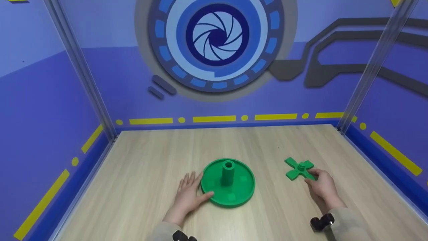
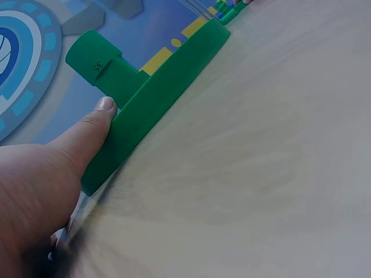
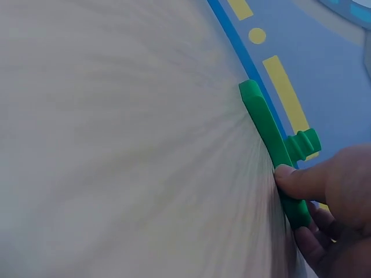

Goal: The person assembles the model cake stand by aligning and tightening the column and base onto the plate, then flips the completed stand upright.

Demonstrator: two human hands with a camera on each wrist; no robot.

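A round green tray-like base [image 1: 242, 190] with a raised rim lies flat on the table, a hollow post [image 1: 228, 175] standing upright at its centre. My left hand [image 1: 189, 197] rests at the base's left edge, fingers spread and straight, thumb over the rim. In the left wrist view, "35" is marked on the post [image 2: 93, 61]. To the right, my right hand [image 1: 323, 185] pinches one arm of a green cross-shaped piece [image 1: 294, 172] between thumb and fingers. A short ridged knob [image 3: 305, 145] sticks up from the piece's middle. It lies low over the table.
The wooden table [image 1: 160, 157] spans between blue printed panels [image 1: 217, 107] at the back and sides. Metal posts [image 1: 80, 70] stand at its back corners. A black wrist camera [image 1: 322, 222] is strapped at the right sleeve.
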